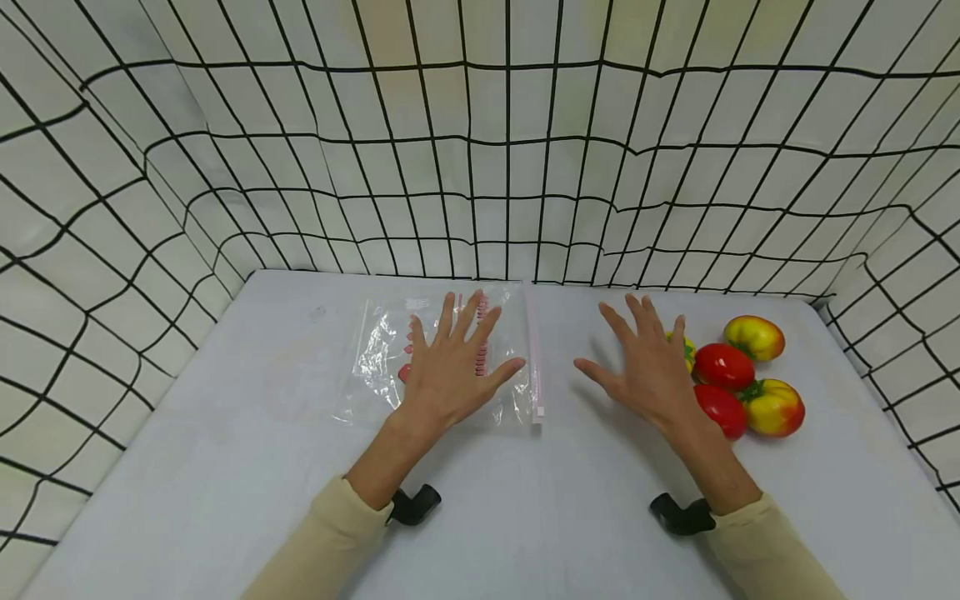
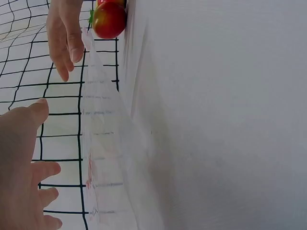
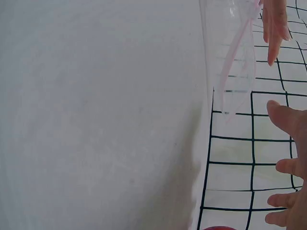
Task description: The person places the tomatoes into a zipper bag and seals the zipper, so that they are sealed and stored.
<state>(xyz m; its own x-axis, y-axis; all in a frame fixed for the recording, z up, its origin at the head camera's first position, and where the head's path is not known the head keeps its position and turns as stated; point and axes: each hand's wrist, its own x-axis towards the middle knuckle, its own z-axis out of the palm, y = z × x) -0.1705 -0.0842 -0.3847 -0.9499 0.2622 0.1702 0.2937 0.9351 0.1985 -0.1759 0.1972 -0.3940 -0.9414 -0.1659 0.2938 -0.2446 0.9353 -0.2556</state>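
Observation:
A clear plastic zip bag [image 1: 375,350] with red printing and a pink slider strip lies flat on the white table. Above it hovers my left hand [image 1: 450,367], fingers spread, holding nothing. My right hand [image 1: 656,371] is also spread and holds nothing, raised over the table between the bag and a cluster of fruit-like pieces. In that cluster are red pieces [image 1: 724,367] and yellow-red pieces shaped like peppers or mangosteens [image 1: 776,407]; one yellow piece is partly hidden behind my right hand. In the right wrist view, the bag [image 3: 232,62] shows at the top.
Black wire grid panels [image 1: 510,167] with white behind them stand along the back and both sides of the table [image 1: 225,467]. A black wrist mount [image 1: 416,504] shows at the left wrist, another [image 1: 682,514] at the right.

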